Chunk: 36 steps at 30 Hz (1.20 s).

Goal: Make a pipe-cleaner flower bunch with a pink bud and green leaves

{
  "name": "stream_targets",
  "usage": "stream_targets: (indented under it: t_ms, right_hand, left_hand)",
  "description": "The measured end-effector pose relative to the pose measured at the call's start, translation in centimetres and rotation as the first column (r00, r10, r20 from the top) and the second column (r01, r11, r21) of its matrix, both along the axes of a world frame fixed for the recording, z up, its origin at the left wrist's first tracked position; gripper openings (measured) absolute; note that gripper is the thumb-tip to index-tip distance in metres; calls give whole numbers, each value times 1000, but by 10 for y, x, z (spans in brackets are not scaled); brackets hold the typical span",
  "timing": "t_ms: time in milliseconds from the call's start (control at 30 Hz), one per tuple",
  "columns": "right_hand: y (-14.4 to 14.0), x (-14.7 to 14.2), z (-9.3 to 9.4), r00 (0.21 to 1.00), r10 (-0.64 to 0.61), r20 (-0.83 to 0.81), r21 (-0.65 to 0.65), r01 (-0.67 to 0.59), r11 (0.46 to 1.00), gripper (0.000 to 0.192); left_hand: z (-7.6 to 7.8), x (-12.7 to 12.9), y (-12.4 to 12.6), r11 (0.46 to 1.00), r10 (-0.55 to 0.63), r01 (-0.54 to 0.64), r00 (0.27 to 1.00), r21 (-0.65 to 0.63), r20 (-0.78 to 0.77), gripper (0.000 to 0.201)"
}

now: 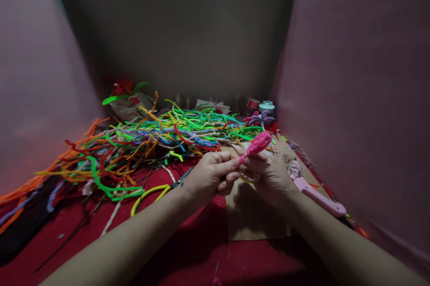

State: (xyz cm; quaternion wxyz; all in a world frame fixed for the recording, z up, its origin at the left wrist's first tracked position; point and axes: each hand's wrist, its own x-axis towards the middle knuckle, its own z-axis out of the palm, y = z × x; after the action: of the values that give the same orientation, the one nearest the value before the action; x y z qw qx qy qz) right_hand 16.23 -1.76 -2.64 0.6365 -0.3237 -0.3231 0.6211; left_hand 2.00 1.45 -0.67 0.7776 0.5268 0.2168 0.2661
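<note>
Both hands meet just right of center over the red worktop [188,254]. The left hand [210,176] is pinched shut on the thin stem end of a pink pipe-cleaner bud [258,143], which pokes up toward 1 o'clock. The right hand [268,177] is curled closed around the stem from below. A big tangle of pipe cleaners [151,142] sprawls at 10 o'clock, yellow-handled scissors [157,192] sit at 8 o'clock, and a pink tool [316,194] lies at 3 o'clock.

Both forearms stretched forward, left hand [210,174] and right hand [268,176] together, fingers pinched closed.
</note>
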Motion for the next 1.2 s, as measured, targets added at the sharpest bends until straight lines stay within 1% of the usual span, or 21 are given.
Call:
stream_targets:
  t_ms: [67, 167, 267, 300, 333, 367, 400, 433, 467, 500, 533, 567, 600, 633, 667, 767, 833, 933, 1000, 1100, 1200]
  right_hand:
    - [0, 0, 1, 999, 35, -5, -14, -35, 999, 20]
    - [0, 0, 0, 999, 35, 4, -3, -35, 999, 15]
    - [1, 0, -2, 1000, 2, 3, 11, -2, 1000, 13]
    - [2, 0, -2, 1000, -2, 6, 15, 2, 1000, 13]
    - [2, 0, -2, 1000, -6, 12, 21, 5, 1000, 12]
    - [2, 0, -2, 1000, -13, 22, 27, 12, 1000, 11]
    - [2, -1, -2, 999, -21, 31, 30, 20, 999, 11]
    - [1, -1, -1, 999, -26, 40, 31, 25, 999, 11]
    - [-1, -2, 0, 998, -28, 48, 32, 27, 999, 10]
    - [-2, -3, 1, 998, -19, 55, 33, 18, 999, 10]
    - [-4, -4, 1, 998, 0, 61, 38, -3, 999, 9]
    - [-6, -4, 2, 998, 28, 64, 45, -31, 998, 8]
    - [-8, -5, 2, 996, 61, 67, 53, -65, 996, 7]
    - [-9, -6, 2, 993, 92, 72, 59, -97, 994, 6]
    - [-10, -7, 2, 990, 121, 78, 58, -126, 990, 5]
    - [-12, -7, 1, 982, 160, 103, 35, -164, 986, 4]
    - [-11, -5, 0, 979, 161, 121, 17, -164, 986, 5]
    - [-10, -3, -1, 974, 155, 164, 6, -158, 987, 6]
    - [-10, -2, -2, 965, 142, 221, 11, -148, 989, 6]
    - [-11, -1, -4, 947, 124, 295, 25, -137, 990, 5]
    - [-12, -2, -4, 947, 139, 289, 20, -151, 988, 4]
  left_hand:
    - [-3, -3, 4, 990, -87, 93, 995, -108, 53, 16]
    - [-3, -4, 5, 984, -124, 131, 990, -119, 63, 16]
    - [0, -2, 2, 998, -51, 52, 998, 19, -33, 22]
    - [1, -2, 1, 993, -2, 13, 996, 114, -91, 25]
    - [2, -2, 0, 970, 63, -25, 986, 242, -152, 28]
    - [3, -3, -1, 916, 144, -55, 969, 398, -199, 30]
    - [4, -4, 0, 820, 242, -80, 946, 567, -216, 31]
    - [5, -6, 0, 684, 344, -105, 919, 722, -192, 29]
    - [8, -8, 1, 524, 435, -137, 892, 841, -126, 24]
    - [11, -9, 2, 366, 499, -176, 866, 914, -33, 18]
    - [15, -11, 3, 232, 536, -216, 842, 948, 61, 12]
    - [20, -12, 3, 134, 548, -251, 825, 959, 139, 9]
    - [26, -13, 2, 79, 540, -274, 820, 958, 190, 7]
    - [32, -13, 1, 52, 525, -288, 822, 956, 219, 7]
    - [38, -12, -1, 52, 496, -279, 841, 959, 218, 7]
    - [51, -7, -5, 123, 461, -245, 872, 962, 163, 7]
    - [53, -4, -3, 154, 469, -218, 875, 964, 123, 6]
    - [50, -1, 4, 150, 480, -173, 873, 973, 81, 7]
    - [47, 0, 9, 115, 476, -136, 877, 984, 65, 9]
    - [43, 1, 10, 13, 487, -54, 872, 998, 41, 14]
    - [41, 0, 8, -56, 527, -9, 849, 998, 37, 14]
